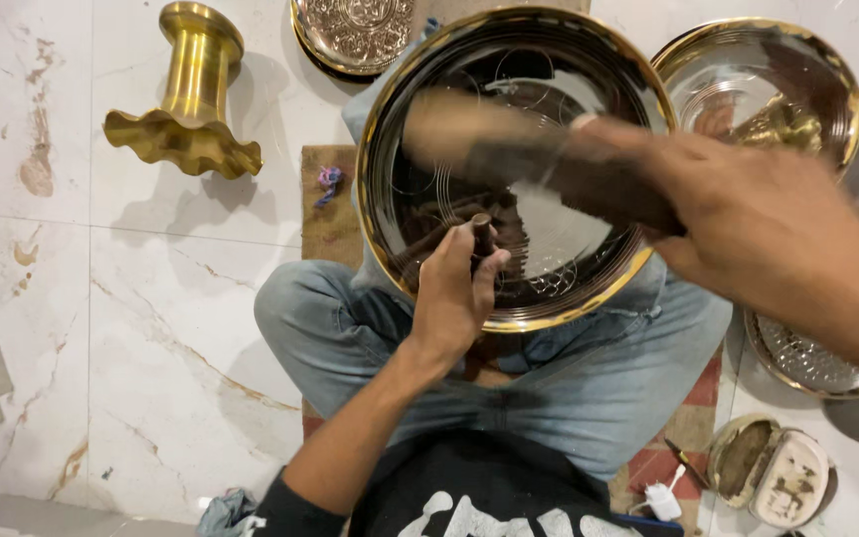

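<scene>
Now the big shiny brass plate [519, 169] rests on the person's lap, near the middle. The left hand [454, 293] has its fingers wrapped tight around a small dark punch [482, 234] that touches the plate. The right hand [748, 214] grips a blurry hammer [509, 149] above it. Far left, a brass stand [191, 99] lies on the marble floor [151, 328]. Another brass bowl [758, 85] sits far right.

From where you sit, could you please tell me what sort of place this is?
Probably a metal-engraving workshop floor: a half-engraved brass tray on the lap, a punch, finished plates on marble floor.
</scene>
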Demonstrator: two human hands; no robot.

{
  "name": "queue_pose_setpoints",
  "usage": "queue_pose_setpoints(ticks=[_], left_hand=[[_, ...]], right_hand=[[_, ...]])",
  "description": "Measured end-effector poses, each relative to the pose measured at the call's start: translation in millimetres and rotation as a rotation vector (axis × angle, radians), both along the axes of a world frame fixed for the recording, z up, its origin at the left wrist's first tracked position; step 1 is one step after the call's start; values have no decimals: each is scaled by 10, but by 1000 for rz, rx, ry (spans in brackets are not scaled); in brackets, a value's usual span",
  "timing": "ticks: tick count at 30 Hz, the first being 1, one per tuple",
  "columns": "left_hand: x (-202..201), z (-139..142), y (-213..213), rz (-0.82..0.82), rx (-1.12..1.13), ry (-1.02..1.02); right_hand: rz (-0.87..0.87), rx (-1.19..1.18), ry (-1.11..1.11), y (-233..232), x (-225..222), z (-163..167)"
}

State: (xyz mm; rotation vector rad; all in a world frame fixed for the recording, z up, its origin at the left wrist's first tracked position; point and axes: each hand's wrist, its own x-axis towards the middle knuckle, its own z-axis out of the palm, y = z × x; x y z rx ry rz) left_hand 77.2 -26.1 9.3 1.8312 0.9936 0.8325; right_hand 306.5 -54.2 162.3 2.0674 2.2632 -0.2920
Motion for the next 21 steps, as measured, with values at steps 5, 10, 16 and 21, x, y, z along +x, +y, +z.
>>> queue_pose_setpoints(ticks=[5,10,16,21], left_hand=[[-35,-54,125,-202,20,37],[86,-159,353,-478,71,75],[156,-148,543,-779,45,65],[184,-129,613,-860,52,64]], right_hand=[[-278,-277,-44,-329,218,-282],[-430,-367,-93,-718,240,-500],[-731,-114,219,-1344,198,-1034],[-619,294,497,-1532,11,-1255]])
